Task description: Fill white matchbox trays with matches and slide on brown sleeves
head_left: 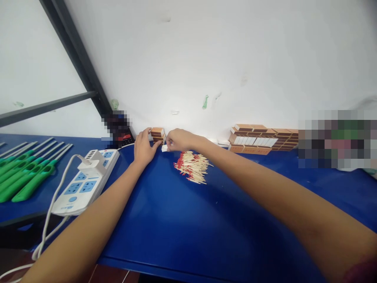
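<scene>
A short stack of brown-and-white matchboxes (158, 132) stands against the wall. My left hand (143, 147) grips its left side, with the thumb at the front near the bottom and the fingers toward the back. Just right of the stack, my right hand (180, 139) pinches a small white piece (164, 148) that looks like a matchbox tray, low over the table. Its far side and the fingertips behind it are partly hidden. Loose red-tipped matches (193, 167) lie in a heap in front of my right hand.
More matchboxes (265, 138) are piled along the wall at right. A white power strip (88, 181) with a plugged-in charger and cable lies left, beside green-handled lighters (32, 177). All rest on the blue table (165, 228). Dark metal framing (79, 55) rises at upper left.
</scene>
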Available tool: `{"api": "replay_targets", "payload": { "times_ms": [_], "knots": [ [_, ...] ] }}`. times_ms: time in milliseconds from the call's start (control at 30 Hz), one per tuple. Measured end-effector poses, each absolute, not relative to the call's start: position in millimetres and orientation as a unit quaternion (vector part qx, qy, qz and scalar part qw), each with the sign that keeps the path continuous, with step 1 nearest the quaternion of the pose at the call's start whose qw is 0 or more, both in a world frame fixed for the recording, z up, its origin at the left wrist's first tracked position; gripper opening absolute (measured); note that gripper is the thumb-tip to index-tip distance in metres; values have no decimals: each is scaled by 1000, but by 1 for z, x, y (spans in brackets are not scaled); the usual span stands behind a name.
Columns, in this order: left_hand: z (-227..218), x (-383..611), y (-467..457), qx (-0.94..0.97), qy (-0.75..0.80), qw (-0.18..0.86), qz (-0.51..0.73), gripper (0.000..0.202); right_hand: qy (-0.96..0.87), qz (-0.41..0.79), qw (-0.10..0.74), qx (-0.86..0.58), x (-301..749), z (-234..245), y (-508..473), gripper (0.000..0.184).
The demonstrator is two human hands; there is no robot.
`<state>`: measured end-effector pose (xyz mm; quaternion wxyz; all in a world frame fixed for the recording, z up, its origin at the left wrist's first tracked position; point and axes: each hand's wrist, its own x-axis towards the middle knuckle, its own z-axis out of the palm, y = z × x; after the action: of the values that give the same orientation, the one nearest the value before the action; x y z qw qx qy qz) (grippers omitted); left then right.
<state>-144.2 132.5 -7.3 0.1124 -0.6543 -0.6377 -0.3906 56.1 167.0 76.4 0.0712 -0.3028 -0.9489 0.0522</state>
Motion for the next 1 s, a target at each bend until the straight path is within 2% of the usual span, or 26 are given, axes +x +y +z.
{"api": "replay_targets", "payload": {
  "times_ms": [133, 233, 300, 367, 467, 633, 867, 1000],
  "knots": [
    [-3, -141, 128, -664, -631, 123, -382, 53, -957, 89, 87, -261, 73, 88, 141, 6],
    [1, -137, 124, -671, -619, 132, -387, 45, -951, 93, 154, -250, 107, 96, 116, 10],
    [3, -134, 122, -670, -611, 144, -397, 42, -930, 64, 212, -292, 143, 99, 100, 12],
    [4, -131, 120, -668, -604, 164, -402, 43, -911, 59, 212, -348, 184, 97, 87, 16],
    [5, -125, 119, -651, -629, 183, -384, 58, -894, 127, 141, -405, 243, 83, 75, 22],
    [12, -112, 119, -557, -743, 137, -344, 92, -850, 148, 175, -474, 296, 48, 73, 19],
    [28, -97, 137, -538, -795, 78, -271, 103, -847, 80, 229, -473, 302, 36, 74, 13],
    [25, -92, 146, -516, -805, 74, -283, 99, -847, 50, 257, -463, 300, 37, 71, 16]
  ]
}}
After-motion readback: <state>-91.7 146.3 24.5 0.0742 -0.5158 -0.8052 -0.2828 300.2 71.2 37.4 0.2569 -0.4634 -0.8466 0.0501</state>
